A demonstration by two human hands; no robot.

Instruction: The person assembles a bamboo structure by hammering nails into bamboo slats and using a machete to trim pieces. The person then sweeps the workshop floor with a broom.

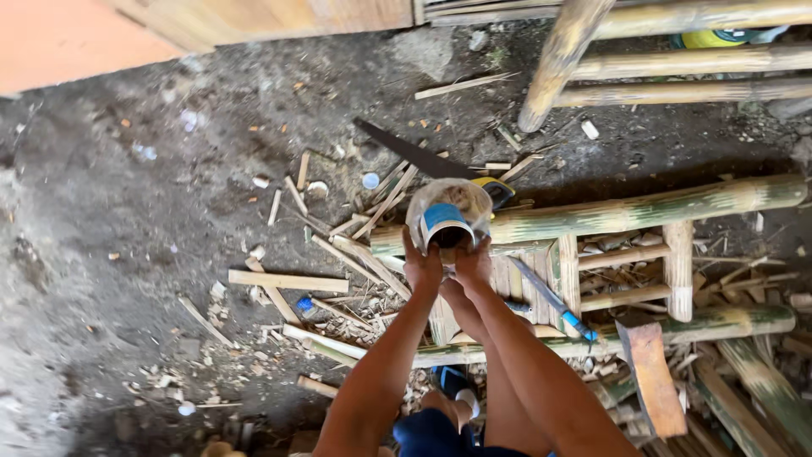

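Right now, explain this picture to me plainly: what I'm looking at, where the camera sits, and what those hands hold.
There is no machine here: one camera worn on a person's head looks down at their own bare arms. The left hand and right hand together hold up a clear plastic jar with a blue label, each with a closed grip. Below lies a bamboo frame on dirt ground scattered with wood offcuts. A dark saw blade lies beyond the jar, and a blue-handled tool rests on the frame.

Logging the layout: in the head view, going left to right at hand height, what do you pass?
Loose flat stick → left hand → clear plastic container → right hand → blue-tipped tool → upright bamboo rung.
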